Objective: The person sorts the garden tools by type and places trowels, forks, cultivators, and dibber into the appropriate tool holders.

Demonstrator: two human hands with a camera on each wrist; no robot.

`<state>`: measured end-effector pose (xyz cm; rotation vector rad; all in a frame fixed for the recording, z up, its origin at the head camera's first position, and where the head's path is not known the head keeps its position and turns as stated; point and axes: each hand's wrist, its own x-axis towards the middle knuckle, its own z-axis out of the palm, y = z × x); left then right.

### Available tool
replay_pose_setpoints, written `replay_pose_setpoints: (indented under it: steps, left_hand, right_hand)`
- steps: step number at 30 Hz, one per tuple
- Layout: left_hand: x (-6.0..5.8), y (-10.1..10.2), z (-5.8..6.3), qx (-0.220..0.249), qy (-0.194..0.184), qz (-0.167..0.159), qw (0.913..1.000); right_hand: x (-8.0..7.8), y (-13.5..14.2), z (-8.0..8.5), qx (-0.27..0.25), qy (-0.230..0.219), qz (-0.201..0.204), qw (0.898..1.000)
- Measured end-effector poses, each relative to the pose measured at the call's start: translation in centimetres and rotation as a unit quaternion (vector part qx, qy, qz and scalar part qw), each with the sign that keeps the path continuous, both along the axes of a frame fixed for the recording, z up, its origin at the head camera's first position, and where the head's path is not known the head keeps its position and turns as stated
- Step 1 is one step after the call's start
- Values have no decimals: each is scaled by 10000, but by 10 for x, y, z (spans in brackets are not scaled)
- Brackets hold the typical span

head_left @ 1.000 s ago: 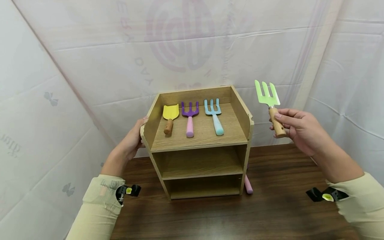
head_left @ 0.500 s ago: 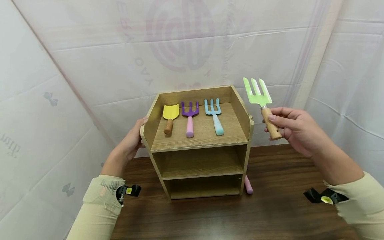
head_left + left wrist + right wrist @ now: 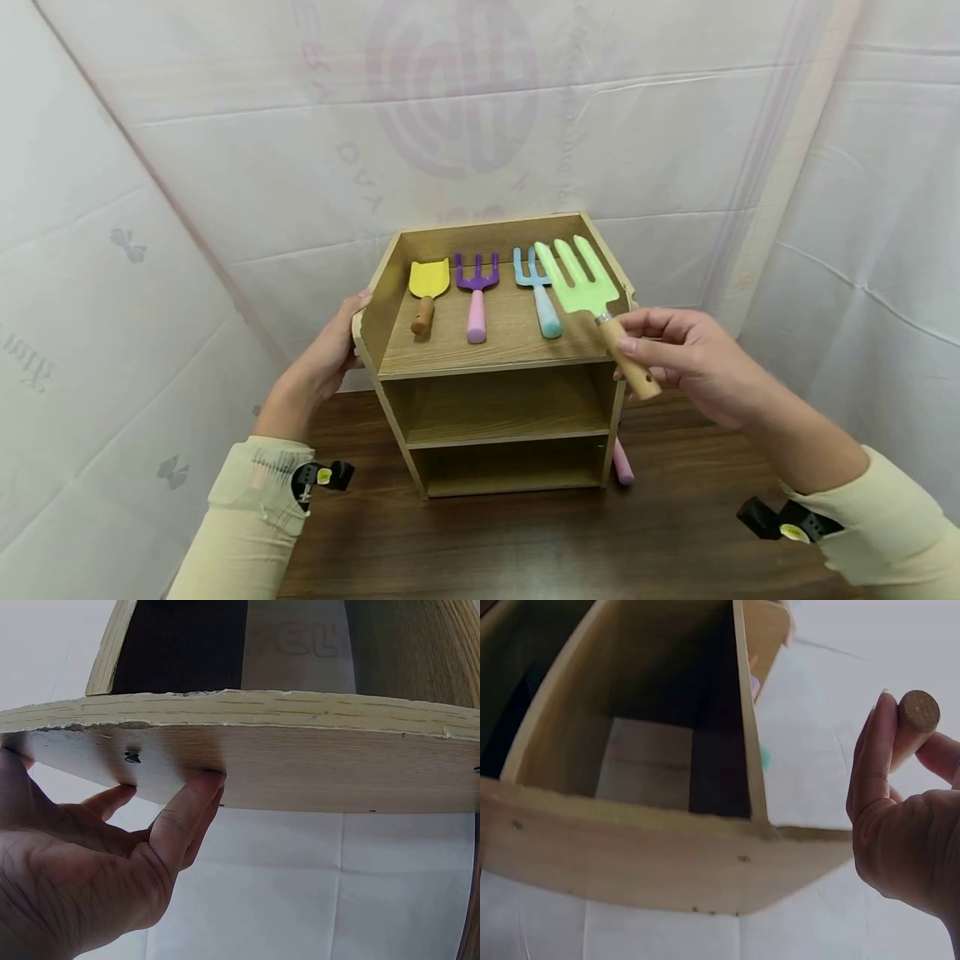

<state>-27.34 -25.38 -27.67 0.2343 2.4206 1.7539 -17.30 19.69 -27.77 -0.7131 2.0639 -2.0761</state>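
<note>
My right hand (image 3: 693, 362) pinches the wooden handle of a light green garden hand fork (image 3: 588, 287), tines up. The fork is at the right side of a small wooden shelf unit (image 3: 498, 367), overlapping its top in the head view. In the right wrist view only the round handle end (image 3: 919, 710) shows between fingers and thumb. My left hand (image 3: 112, 855) rests its fingertips on the outer face of the unit's left side panel (image 3: 315, 769). On the top shelf lie a yellow shovel (image 3: 429, 282), a purple fork with pink handle (image 3: 477, 308) and a light blue fork (image 3: 546, 312), partly covered.
Two lower compartments open toward me below the top shelf. A pink handle (image 3: 622, 462) sticks out beside the unit's lower right side on the dark wood table (image 3: 525, 550). White sheeting (image 3: 300, 167) hangs behind and on both sides.
My right hand has carried the green fork left and down, from beside the unit to over its right edge. The left hand has stayed at the left panel.
</note>
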Motion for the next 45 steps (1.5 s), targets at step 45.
replay_pose_setpoints:
  steps: [45]
  left_hand:
    - [2, 5, -2, -25, -20, -55, 10000]
  right_hand:
    - [4, -82, -61, 1265, -276, 1773, 9756]
